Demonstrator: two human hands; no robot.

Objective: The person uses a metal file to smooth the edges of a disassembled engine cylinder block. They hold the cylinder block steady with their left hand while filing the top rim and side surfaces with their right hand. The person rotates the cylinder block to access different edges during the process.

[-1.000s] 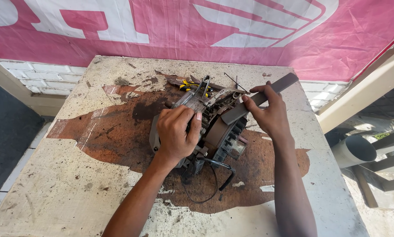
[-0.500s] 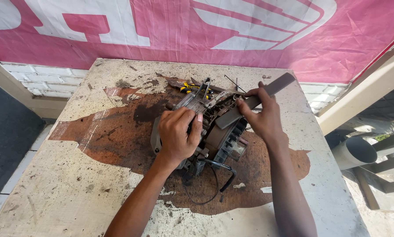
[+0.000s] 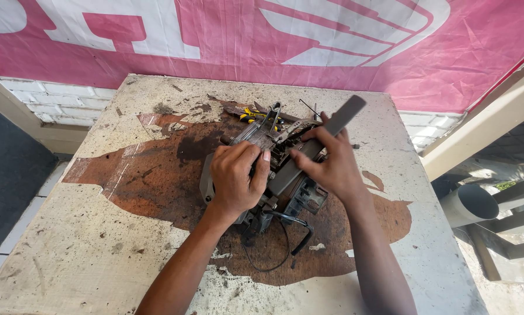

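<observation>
Small engine (image 3: 273, 169), greasy and stripped, is sitting mid-table on the stained patch of a worn table (image 3: 86, 245). Left hand (image 3: 235, 178) is gripping its top tight; right hand (image 3: 326, 163) is closing round a flat dark bar (image 3: 314, 146) laid w/ its low end across the engine. Best kept flat, steady pressure, engine pinned. Yellow-handled pliers (image 3: 256, 115) are lying just behind; a loose black cable (image 3: 276, 242) is trailing in front, apt to snag.

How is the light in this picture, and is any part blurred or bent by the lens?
Head view: strong daylight, with sunlit patches at the right edge on the grey pipe. The left hand, right hand and engine part on the stained table look sharp. The flat bar shows no clear blur. The wide lens slightly bends the table edges.
</observation>
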